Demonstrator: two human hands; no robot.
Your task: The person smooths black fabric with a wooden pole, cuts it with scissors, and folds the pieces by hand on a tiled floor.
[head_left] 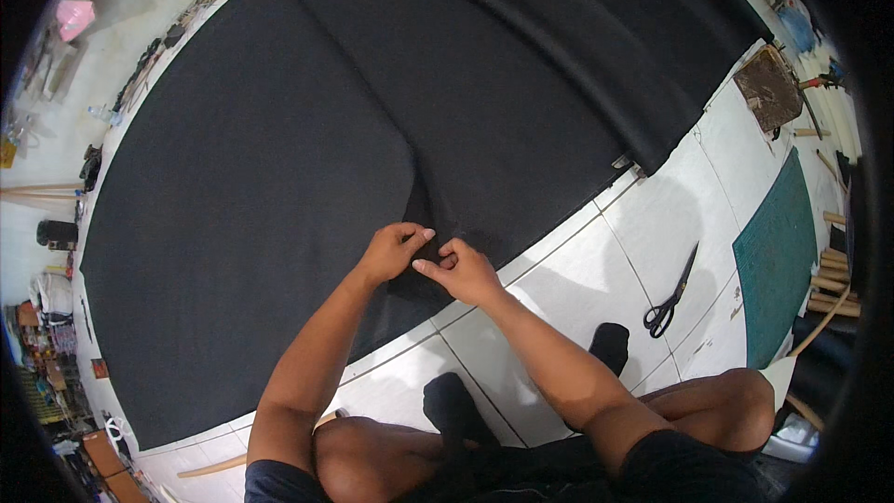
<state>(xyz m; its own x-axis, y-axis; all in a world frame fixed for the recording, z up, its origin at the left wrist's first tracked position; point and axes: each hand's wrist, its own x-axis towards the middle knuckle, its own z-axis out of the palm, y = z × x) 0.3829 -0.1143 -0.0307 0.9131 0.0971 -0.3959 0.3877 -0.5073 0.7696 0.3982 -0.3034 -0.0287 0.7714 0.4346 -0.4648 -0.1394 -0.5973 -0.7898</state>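
Observation:
A large black sheet of fabric or leather-like material (251, 158) is spread over the white tiled floor in front of me. Near its close edge, a fold of it rises between my hands. My left hand (394, 253) pinches this fold with thumb and fingers. Just to the right, my right hand (463, 270) has its thumb and curled fingers closed on the same fold, close to the left fingertips. Exactly how much material lies between the fingers is hidden.
Black-handled scissors (672, 296) lie on the tiles to my right, beside a green cutting mat (778, 265). A brown worn block (768, 88) sits farther back. Wooden sticks (833, 279) are at the right rim; assorted goods (56, 345) line the left.

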